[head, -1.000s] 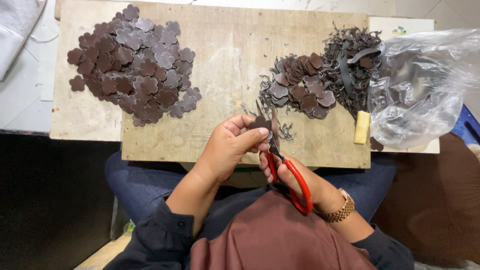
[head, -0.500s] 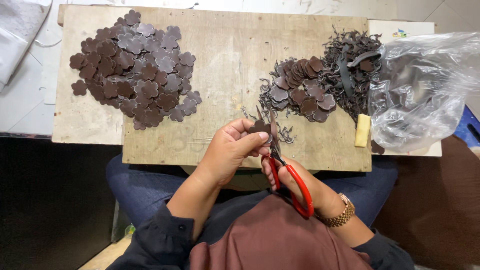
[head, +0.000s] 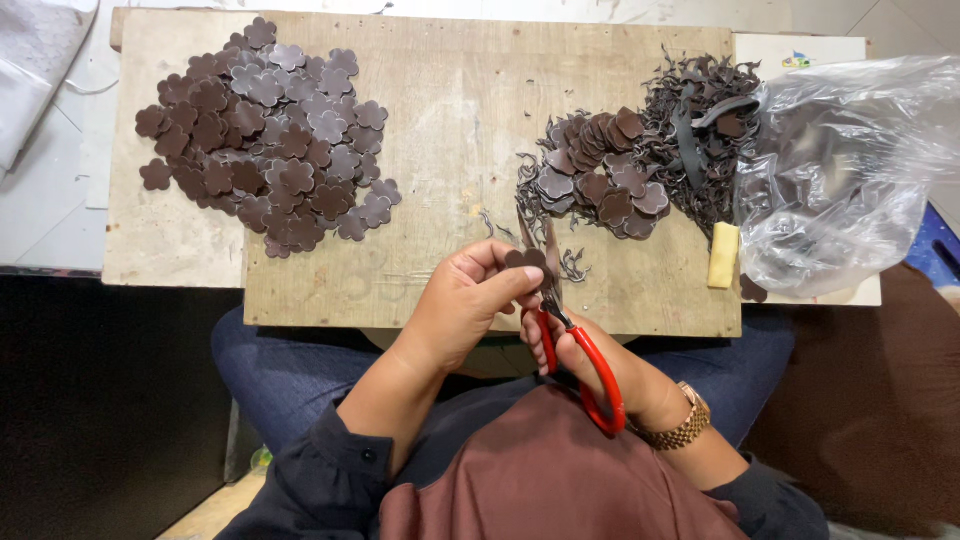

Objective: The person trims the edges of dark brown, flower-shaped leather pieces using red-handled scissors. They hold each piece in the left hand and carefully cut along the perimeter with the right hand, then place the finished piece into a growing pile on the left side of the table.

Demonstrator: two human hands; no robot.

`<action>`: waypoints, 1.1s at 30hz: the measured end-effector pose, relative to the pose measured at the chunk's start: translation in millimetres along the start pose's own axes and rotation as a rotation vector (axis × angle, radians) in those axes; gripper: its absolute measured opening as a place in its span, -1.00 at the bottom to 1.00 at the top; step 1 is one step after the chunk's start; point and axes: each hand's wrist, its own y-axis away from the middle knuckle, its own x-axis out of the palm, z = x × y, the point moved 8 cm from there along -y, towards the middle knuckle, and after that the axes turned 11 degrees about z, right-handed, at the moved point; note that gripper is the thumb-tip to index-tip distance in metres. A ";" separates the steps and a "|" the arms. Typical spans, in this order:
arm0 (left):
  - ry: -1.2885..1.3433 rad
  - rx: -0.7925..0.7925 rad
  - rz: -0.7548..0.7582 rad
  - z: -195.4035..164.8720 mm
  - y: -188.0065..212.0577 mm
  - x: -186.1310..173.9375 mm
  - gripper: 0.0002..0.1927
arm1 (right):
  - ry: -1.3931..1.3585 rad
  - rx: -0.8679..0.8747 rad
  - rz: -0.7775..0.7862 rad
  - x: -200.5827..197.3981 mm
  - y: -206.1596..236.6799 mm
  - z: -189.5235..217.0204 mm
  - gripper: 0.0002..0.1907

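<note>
My left hand [head: 462, 302] pinches a small dark brown flower-shaped leather piece [head: 526, 259] between thumb and fingers, just above the wooden board's near edge. My right hand [head: 578, 352] grips red-handled scissors [head: 572, 345], whose blades point up and meet the piece's right side. A large heap of trimmed brown flower pieces [head: 265, 135] lies at the board's left. A smaller heap of flower pieces [head: 600, 178] lies at the right, beside my hands.
The wooden board [head: 450, 120] rests across my lap. Tangled leather offcuts [head: 705, 125] sit at the far right, next to a crumpled clear plastic bag [head: 850, 170] and a small yellow block [head: 723, 255]. Thin trimmings [head: 572, 266] lie near the scissors.
My hands have stayed at the same spot. The left fingers have turned the piece slightly against the scissor blades.
</note>
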 end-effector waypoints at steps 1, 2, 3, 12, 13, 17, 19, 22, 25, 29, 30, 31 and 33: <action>0.002 0.008 -0.001 -0.8 0.4 -0.2 -0.92 | -0.010 0.003 0.008 0.8 0.5 0.6 -0.28; 0.004 0.016 -0.001 -2.0 0.9 -0.8 -0.92 | -0.019 0.005 0.015 1.8 1.0 1.1 -0.29; 0.006 0.023 -0.002 -3.3 0.9 -1.2 -0.91 | -0.029 0.007 0.023 2.5 1.2 1.5 -0.30; 0.040 0.035 -0.030 -3.0 0.0 -3.5 -0.91 | -0.141 0.075 -0.097 -0.4 3.8 -4.6 -0.50; 0.050 0.050 -0.031 -2.6 -0.8 -3.2 -0.91 | -0.119 0.064 -0.102 -1.0 2.9 -4.1 -0.50; 0.046 0.070 -0.051 1.0 -3.1 -5.5 -0.90 | -0.066 0.027 -0.116 -3.0 0.6 -4.5 -0.51; 0.028 0.062 -0.067 3.4 -2.9 -7.7 -0.90 | -0.058 0.021 -0.127 -3.4 1.4 -6.3 -0.51; 0.017 0.053 -0.083 6.1 -2.5 -10.6 -0.89 | -0.066 0.021 -0.151 -4.4 1.3 -10.7 -0.51; 0.027 0.045 -0.091 8.4 -4.1 -11.8 -0.89 | -0.118 0.018 -0.169 -5.1 0.6 -14.6 -0.51; 0.034 0.042 -0.089 7.3 -5.0 -10.6 -0.88 | -0.132 0.015 -0.179 -4.8 0.2 -16.3 -0.51; 0.038 0.042 -0.088 6.2 -4.7 -10.1 -0.88 | -0.121 0.013 -0.177 -4.5 0.3 -16.1 -0.51; 0.035 0.031 -0.092 5.4 -4.8 -10.1 -0.88 | -0.139 0.019 -0.184 -5.5 0.8 -16.9 -0.51; 0.031 0.007 -0.103 3.3 -3.2 -11.0 -0.89 | -0.178 0.033 -0.197 -6.3 2.6 -19.3 -0.51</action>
